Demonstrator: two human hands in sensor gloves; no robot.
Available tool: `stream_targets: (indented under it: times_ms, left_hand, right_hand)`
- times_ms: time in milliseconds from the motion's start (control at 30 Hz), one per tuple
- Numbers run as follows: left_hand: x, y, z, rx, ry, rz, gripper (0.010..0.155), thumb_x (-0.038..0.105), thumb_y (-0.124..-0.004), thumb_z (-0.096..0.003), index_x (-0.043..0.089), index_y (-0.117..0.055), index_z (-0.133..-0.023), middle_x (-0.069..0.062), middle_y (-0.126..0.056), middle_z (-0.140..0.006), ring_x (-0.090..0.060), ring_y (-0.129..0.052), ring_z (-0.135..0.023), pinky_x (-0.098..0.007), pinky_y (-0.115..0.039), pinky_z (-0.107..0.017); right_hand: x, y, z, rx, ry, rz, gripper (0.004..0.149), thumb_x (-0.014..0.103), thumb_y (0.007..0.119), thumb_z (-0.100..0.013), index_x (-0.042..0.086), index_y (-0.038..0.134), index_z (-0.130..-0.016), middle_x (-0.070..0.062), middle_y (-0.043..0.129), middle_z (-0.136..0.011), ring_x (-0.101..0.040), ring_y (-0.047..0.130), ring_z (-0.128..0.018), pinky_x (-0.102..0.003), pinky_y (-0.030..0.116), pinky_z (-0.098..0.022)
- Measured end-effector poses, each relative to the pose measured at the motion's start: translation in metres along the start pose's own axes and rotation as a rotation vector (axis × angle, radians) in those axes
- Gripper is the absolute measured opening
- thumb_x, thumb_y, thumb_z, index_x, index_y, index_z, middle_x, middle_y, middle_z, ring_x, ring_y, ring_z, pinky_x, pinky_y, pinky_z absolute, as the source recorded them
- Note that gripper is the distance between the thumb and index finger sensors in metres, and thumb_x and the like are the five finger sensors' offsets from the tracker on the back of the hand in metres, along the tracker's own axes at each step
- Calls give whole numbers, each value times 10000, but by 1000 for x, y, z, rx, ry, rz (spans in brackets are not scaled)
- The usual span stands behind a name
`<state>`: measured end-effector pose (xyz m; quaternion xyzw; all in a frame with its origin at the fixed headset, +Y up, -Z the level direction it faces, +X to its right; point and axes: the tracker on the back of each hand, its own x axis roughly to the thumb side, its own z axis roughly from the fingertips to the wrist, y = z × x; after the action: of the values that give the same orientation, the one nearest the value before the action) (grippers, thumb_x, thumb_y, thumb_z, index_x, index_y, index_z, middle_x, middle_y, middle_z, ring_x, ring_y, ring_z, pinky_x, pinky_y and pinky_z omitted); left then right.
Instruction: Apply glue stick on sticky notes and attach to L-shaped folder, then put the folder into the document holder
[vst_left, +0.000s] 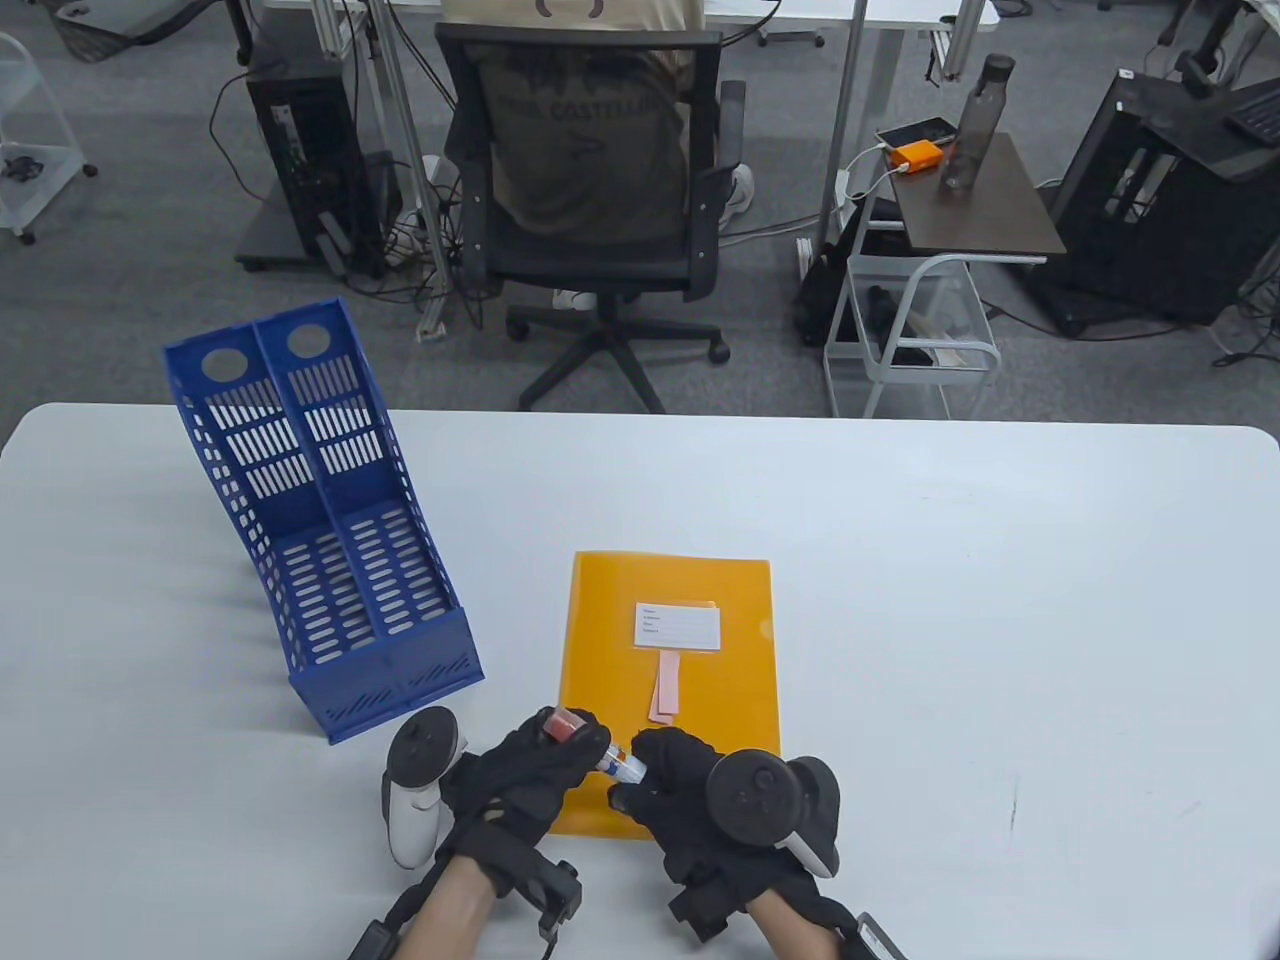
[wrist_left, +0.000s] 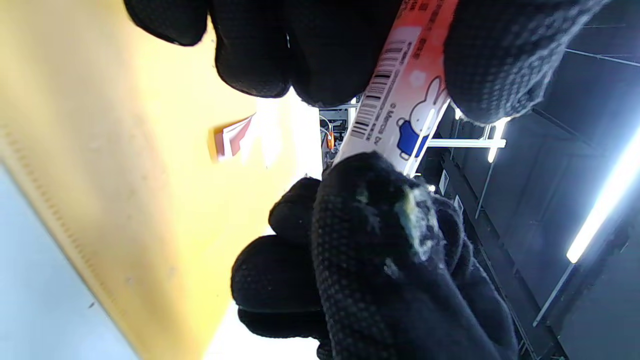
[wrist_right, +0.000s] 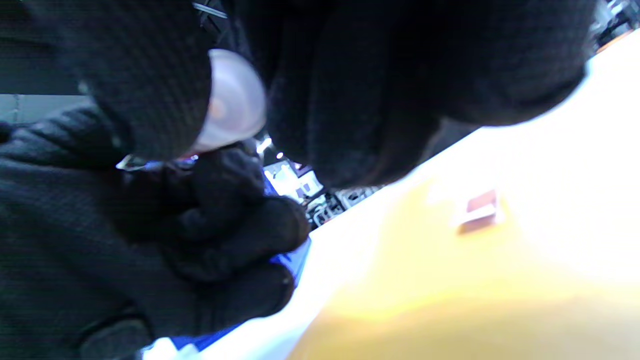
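Observation:
An orange L-shaped folder (vst_left: 668, 640) lies flat in the middle of the table, with a white label (vst_left: 679, 626) and pink sticky notes (vst_left: 665, 688) on it. Both gloved hands hover over its near left corner and hold one glue stick (vst_left: 598, 750) between them. My left hand (vst_left: 545, 765) grips the red end of the glue stick (wrist_left: 400, 95). My right hand (vst_left: 665, 775) grips the other end, where a round white cap (wrist_right: 227, 102) shows between its fingers. The pink sticky notes (wrist_left: 231, 140) lie just beyond the hands.
A blue two-slot document holder (vst_left: 330, 540) stands at the left of the table, its open side facing right. The white table (vst_left: 1000, 640) stretches right of the folder. Beyond the far edge a person sits in an office chair (vst_left: 600, 190).

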<state>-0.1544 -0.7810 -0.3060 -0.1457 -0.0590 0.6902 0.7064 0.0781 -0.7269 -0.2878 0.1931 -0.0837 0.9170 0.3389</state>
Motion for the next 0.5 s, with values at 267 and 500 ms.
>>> stream_targets:
  times_ms: [267,500]
  left_hand:
    - [2,-9,0,-19,6,-79,628,584,-867,-445,151,-710,-872,-56,-867,-771,-324,-793,-876,-638,-571,-688]
    - [15,2,3,-15,-52,-243,760,620,-874,-402,155,-649,-959,-87,-814,-865,-358,-759,-906,-653,-540,-697]
  right_hand:
    - [1,9,-1,47,-43,-42,678,425,912,-384,-18,792,-884,-196,980,-665,-277,1032,-340,-452,870,-245]
    - [-1,0,0,-21,9,-10,639,382,875,-406,-23,782,-892,-203,965,-655,-240,1020,-291,-423,869,-213]
